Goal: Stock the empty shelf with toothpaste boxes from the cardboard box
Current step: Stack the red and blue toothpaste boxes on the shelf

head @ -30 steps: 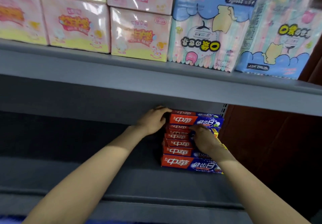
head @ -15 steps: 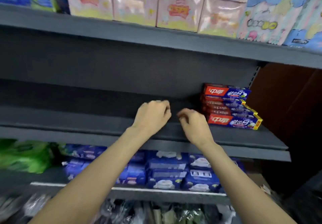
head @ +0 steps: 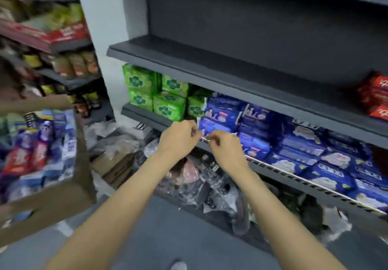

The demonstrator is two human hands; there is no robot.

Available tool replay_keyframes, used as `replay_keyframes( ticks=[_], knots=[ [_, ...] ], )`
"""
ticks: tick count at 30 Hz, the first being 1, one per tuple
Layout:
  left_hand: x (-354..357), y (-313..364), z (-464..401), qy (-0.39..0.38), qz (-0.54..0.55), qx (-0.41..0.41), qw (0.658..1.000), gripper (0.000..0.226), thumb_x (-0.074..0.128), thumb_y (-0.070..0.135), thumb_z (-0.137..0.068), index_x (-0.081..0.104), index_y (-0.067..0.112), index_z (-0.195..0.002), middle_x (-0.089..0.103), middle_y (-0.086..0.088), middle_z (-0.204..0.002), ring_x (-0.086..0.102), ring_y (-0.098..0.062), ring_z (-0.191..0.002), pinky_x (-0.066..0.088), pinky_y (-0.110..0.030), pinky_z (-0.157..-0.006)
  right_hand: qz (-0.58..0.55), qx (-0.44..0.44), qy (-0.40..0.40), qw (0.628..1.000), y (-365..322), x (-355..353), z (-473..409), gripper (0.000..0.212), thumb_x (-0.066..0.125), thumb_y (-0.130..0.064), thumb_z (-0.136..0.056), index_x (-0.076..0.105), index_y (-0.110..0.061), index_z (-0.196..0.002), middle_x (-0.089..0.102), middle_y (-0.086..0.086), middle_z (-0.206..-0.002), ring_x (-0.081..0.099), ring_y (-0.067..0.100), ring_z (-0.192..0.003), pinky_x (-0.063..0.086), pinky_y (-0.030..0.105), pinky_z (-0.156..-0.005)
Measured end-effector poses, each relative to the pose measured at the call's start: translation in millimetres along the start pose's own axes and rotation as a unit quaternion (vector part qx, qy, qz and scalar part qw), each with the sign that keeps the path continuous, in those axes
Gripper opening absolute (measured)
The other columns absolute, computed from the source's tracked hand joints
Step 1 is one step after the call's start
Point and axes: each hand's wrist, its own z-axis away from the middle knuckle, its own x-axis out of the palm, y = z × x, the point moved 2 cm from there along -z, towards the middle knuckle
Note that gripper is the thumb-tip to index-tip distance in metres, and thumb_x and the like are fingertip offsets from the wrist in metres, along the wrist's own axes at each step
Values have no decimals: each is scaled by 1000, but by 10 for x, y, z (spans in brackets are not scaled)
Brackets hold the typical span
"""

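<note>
grey shop shelf [head: 241, 74] is mostly bare, with a stack of toothpaste boxes [head: 375, 95] at 3 o'clock. cardboard box [head: 48, 196] at 9 o'clock holds more. left hand [head: 178, 137] and right hand [head: 225, 147] hang loosely curled with nothing in them, probably free for fetching.
</note>
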Motion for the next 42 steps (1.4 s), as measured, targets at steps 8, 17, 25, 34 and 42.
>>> replay_keyframes(
  ticks=[8,17,25,34,42],
  knots=[
    [-880,-2109,749,18,-19,-117,993,22,48,26,-92,63,12,-102,67,-12,-95,61,-33,-93,41,-33,-65,-33,-42,-130,990,-1612,1590,218,27,46,-7,-89,69,-9,-104,69,12,-108,60,29,-105,40,30,-87],
    [-1574,-4370,745,-16,-126,-172,977,39,49,25,-92,48,8,-127,49,-13,-127,42,-31,-122,40,-43,-96,-59,-13,-172,983,-3109,3428,-57,33,53,-9,-89,57,-5,-122,57,16,-127,52,29,-119,37,30,-93],
    [-1872,-5157,346,-191,11,-198,961,41,44,26,-100,39,7,-64,37,-6,-60,33,-14,-49,33,-29,-52,-77,126,-133,980,-3458,4359,-455,50,59,-21,-88,43,-11,-134,56,18,-124,54,33,-114,44,40,-94],
    [-1713,-5403,111,-157,219,-286,920,38,63,27,-89,37,13,-63,54,-13,-71,51,-24,-64,40,-32,-60,-91,200,-116,969,-3423,4239,-669,23,66,-10,-81,65,1,-102,67,16,-94,61,25,-83,40,28,-67],
    [-2080,-4730,-53,-141,421,-245,862,23,60,18,-92,48,13,-111,63,-7,-95,62,-16,-76,56,-37,-69,-405,298,-75,861,-3271,3281,-433,11,54,-5,-90,58,-6,-101,66,9,-87,61,12,-68,49,18,-54]
  ],
)
